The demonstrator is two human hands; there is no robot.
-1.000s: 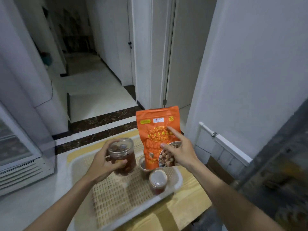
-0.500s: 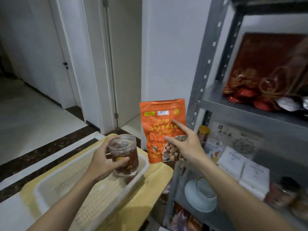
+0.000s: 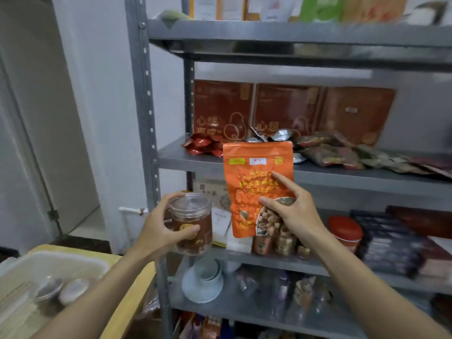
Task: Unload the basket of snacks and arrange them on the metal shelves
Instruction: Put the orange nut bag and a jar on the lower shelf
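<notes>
A clear jar (image 3: pixel 193 225) is gripped by the left hand (image 3: pixel 160 227); an orange pouch (image 3: pixel 256 182) is pinched by the right hand (image 3: pixel 292 211) at frame centre. Behind, metal shelves (image 3: pixel 342 174) are crowded with red boxes (image 3: pixel 222 110) and packets (image 3: pixel 327 152); the white basket (image 3: pixel 58 267) sits lower left.

Jar (image 3: pixel 192 225) and pouch (image 3: pixel 258 189) in hands

A pale door (image 3: pixel 36 143) beside a white wall (image 3: pixel 107 106) — lower down, a yellow tabletop (image 3: pixel 139 302), a cup (image 3: pixel 207 269) on a saucer (image 3: pixel 195 292).

Perhaps home pantry: snack-stocked metal shelves (image 3: pixel 367 181).
</notes>
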